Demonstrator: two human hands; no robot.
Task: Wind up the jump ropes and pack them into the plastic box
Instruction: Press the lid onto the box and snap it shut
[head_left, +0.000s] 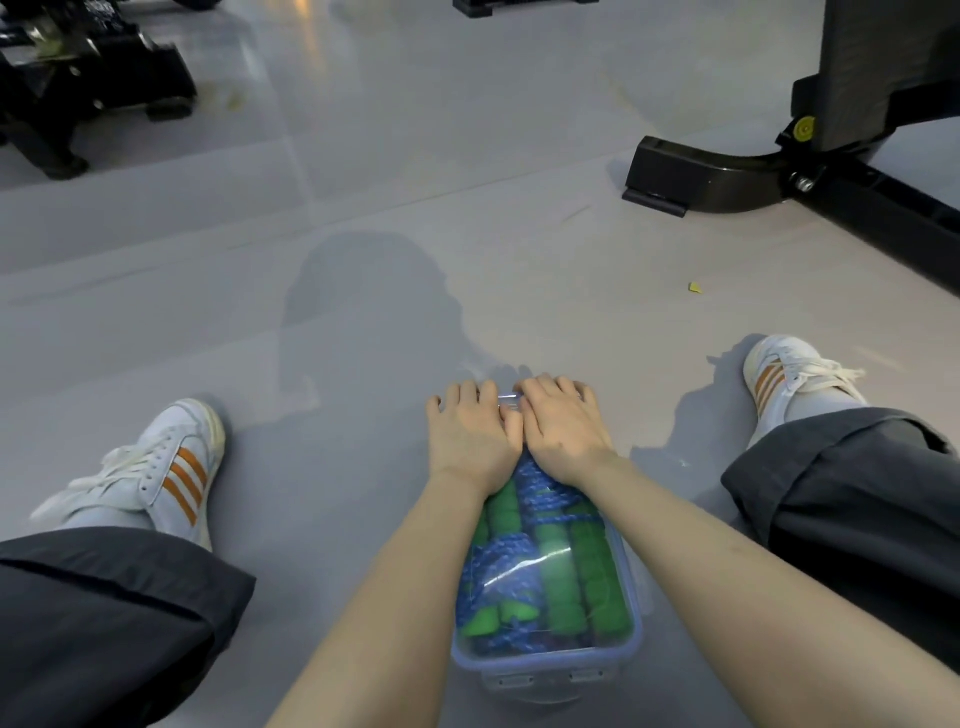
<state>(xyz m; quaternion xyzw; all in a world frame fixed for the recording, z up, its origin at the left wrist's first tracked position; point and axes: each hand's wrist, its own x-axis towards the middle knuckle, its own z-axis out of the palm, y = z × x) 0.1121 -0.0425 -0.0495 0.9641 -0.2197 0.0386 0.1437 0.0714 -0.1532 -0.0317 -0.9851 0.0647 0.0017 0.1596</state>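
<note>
A person sat on a grey floor with legs spread wide, a clear plastic box lying lengthwise between them. The box's clear lid was on, and through it showed the wound ropes, blue cord bundled around green foam handles that lay along the box's length.

Both hands sat side by side on the far end of the lid, thumbs touching at the middle. The left hand lay palm down with its fingers held close together and bent over the far edge. The right hand matched it, fingers together and curled over the same edge, where a clear clasp peeked out between the two hands. The fingertips of both hands were hidden beyond the rim, so whether they gripped the clasp or only pressed it could not be told. Both bare forearms ran along either side of the box.

At the near end, the lid's clasp lay flat against the wall of the box.

White shoes with orange stripes, one at the left and one at the right, rested on the floor below dark trousers. A black machine base with a yellow knob stood at the far right, more black gear at the far left, and a yellow scrap lay on the floor near the base.
</note>
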